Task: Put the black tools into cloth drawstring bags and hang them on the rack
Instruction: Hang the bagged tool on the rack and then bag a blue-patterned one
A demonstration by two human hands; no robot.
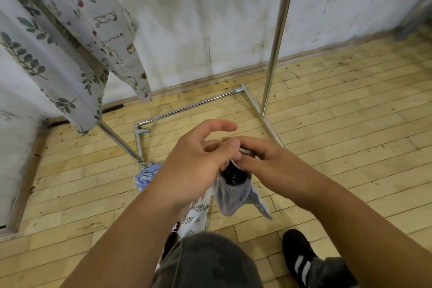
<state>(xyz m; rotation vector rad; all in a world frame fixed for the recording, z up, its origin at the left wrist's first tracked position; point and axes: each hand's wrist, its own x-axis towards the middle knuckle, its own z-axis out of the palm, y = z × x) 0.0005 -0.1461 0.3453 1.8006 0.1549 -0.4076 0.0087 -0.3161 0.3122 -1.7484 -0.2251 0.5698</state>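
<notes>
A grey-lilac cloth drawstring bag (230, 196) hangs between my two hands over the wooden floor. Its mouth is open and a black tool (235, 175) shows inside it. My left hand (194, 163) grips the bag's left rim, with the index finger stretched out above. My right hand (259, 159) pinches the white drawstring at the right rim. The metal rack (278, 30) stands ahead, its upright pole at the right and its base bars on the floor.
Two printed cloth bags (70, 37) hang at the upper left. A blue cloth (147, 174) lies by the rack's base, and a leaf-print cloth (195, 217) lies near my knee. My black shoe (300, 255) is at the lower right. A stained white wall stands behind.
</notes>
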